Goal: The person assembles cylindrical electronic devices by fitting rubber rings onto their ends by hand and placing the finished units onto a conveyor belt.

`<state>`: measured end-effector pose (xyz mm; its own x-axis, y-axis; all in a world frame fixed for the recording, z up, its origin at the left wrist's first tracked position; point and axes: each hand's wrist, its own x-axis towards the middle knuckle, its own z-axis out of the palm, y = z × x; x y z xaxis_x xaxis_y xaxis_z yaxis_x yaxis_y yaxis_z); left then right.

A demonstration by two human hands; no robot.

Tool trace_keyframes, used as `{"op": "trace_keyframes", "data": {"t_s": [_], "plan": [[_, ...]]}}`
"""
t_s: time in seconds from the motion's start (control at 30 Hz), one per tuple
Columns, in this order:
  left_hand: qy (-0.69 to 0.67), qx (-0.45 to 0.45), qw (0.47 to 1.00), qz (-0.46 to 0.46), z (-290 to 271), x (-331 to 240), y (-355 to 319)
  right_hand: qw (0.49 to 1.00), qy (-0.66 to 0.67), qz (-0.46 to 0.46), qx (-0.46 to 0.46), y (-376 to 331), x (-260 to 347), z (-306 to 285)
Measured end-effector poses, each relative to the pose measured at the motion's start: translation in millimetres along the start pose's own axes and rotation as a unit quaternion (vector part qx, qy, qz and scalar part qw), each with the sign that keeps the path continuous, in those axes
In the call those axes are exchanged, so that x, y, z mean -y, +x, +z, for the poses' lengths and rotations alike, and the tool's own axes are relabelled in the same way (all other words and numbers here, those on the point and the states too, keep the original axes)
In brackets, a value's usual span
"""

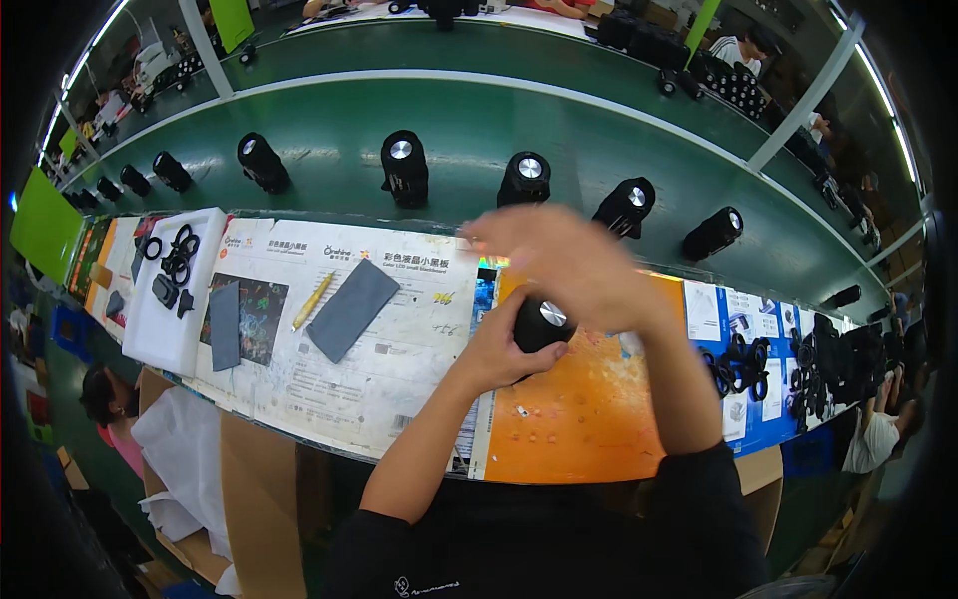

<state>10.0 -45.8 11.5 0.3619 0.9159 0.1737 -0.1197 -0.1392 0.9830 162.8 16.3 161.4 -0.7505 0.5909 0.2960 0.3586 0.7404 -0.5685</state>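
My left hand (504,349) grips a short black cylinder with a shiny silver cap (541,321), holding it just above the orange sheet (569,419) on the workbench. My right hand (569,265) hovers over the cylinder, fingers spread and blurred by motion, with nothing seen in it. Both forearms come up from the lower edge in black sleeves.
Several matching black cylinders (404,168) stand in a row on the green conveyor belt (329,125) beyond the bench. On the left lie a grey pad (351,307), a yellow pen (312,300) and a white foam tray (180,290) with black rings. More black parts (743,361) sit right. People work nearby.
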Motion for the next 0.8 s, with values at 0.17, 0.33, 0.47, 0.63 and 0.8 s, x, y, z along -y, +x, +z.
{"op": "trace_keyframes", "data": {"t_s": [0.17, 0.33, 0.47, 0.63, 0.8], "plan": [[0.028, 0.082, 0.989, -0.117, -6, -6, 1, 0.996, 0.042, 0.027, 0.07, -9, -7, 38], [0.131, 0.044, 0.988, -0.074, -15, -36, -11, 0.978, 0.053, 0.041, -0.197, -32, -22, 23], [0.219, 0.006, 0.966, -0.136, -36, -49, -24, 0.894, -0.174, 0.114, -0.397, -80, -74, -24], [0.302, -0.113, 0.947, 0.004, -105, -73, -28, 0.839, -0.27, 0.298, -0.367, -133, -150, -42], [0.246, -0.241, 0.939, -0.01, -144, -103, -6, 0.853, -0.126, 0.345, -0.372, -123, -167, -17]]}}
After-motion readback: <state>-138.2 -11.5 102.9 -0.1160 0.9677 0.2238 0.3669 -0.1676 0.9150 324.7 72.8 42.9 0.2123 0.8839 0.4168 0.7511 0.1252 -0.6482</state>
